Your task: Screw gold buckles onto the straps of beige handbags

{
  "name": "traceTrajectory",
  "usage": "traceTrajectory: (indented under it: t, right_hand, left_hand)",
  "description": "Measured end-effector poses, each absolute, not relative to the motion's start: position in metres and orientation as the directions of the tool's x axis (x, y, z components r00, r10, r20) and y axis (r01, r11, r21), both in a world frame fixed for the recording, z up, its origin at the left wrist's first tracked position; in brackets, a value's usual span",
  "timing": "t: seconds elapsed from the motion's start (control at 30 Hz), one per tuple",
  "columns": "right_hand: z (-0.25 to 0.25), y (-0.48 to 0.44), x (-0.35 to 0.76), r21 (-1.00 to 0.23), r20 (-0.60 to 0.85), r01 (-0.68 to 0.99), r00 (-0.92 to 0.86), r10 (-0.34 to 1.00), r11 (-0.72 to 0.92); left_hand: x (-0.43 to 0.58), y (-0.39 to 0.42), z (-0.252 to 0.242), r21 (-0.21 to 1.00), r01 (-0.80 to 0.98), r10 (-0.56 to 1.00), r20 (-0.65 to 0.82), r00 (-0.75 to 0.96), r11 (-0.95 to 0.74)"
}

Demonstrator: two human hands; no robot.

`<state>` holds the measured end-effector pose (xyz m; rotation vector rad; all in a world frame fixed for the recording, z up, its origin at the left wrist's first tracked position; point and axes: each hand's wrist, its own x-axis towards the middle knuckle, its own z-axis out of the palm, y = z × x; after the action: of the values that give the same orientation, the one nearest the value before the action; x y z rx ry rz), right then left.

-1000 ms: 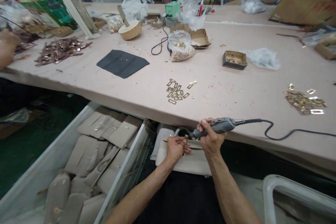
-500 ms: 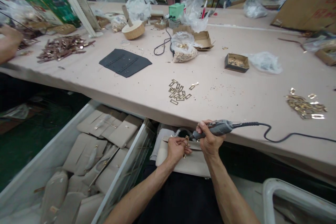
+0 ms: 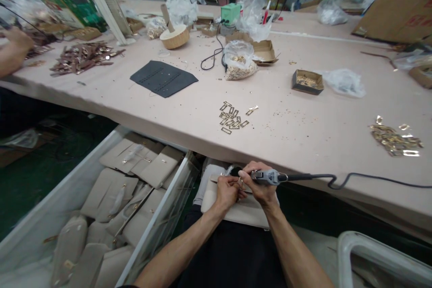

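Note:
On my lap lies a beige handbag, its upper part covered by my hands. My left hand pinches a small gold metal fitting at the bag's flap. Wrapped in my right hand is a grey electric screwdriver, held nearly level, with its front end toward the fitting. The fingers hide the tool's tip, so contact cannot be made out. A dark cord runs from the tool's rear to the right over the table edge.
Gold rectangular frames lie on the table, with another gold pile at right. A white bin of beige bags stands at left. Farther back are a dark sheet and a small parts box. Another person's hand works far left.
My right hand has brought the screwdriver left and down, closer to my left hand and the fitting. The cord has shifted with it. The other person's hand has moved slightly.

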<state>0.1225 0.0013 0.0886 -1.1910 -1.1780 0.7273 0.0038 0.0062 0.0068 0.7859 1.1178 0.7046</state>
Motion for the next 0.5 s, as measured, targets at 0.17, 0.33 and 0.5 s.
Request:
traceTrajectory:
  t: [0.17, 0.33, 0.5]
  right_hand:
    - [0.081, 0.004, 0.125, -0.953, 0.297, 0.133, 0.233, 0.926, 0.272]
    - [0.075, 0.005, 0.125, -0.943, 0.32, 0.16, 0.195, 0.927, 0.292]
    - [0.087, 0.004, 0.126, -0.967, 0.254, 0.056, 0.137, 0.957, 0.249]
  left_hand:
    - [-0.001, 0.005, 0.008, 0.846, -0.082, 0.821, -0.483, 0.303, 0.528]
    - [-0.004, 0.006, -0.003, 0.883, -0.04, 0.837, -0.427, 0.341, 0.467]
    - [-0.002, 0.009, -0.004, 0.92, 0.008, 0.863, -0.37, 0.343, 0.392]
